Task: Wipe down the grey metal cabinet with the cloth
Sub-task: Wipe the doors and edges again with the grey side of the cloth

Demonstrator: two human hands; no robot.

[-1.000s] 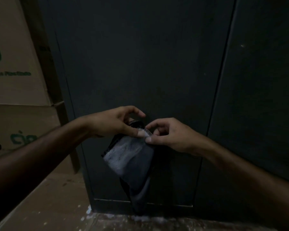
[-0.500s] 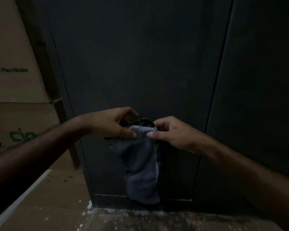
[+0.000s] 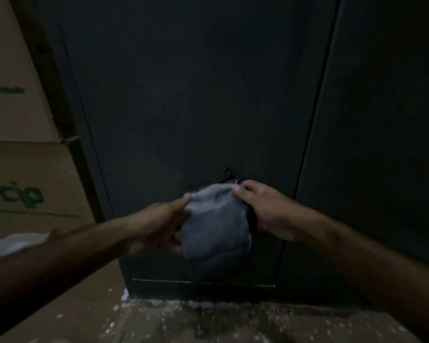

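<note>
Both hands, left hand [image 3: 159, 226] and right hand [image 3: 265, 209], grip a grey cloth [image 3: 216, 226] before the dark cabinet [image 3: 196, 95], cardboard boxes [image 3: 22, 174] alongside.

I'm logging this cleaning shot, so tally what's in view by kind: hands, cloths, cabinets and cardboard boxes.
Hands: 2, left hand and right hand, both holding the cloth
Cloths: 1, grey cloth
Cabinets: 1, dark grey cabinet
Cardboard boxes: 2, upper box and lower box
Total: 6

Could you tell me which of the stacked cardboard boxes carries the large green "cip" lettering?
The lower box; the upper box shows only a small green line of print.
</note>
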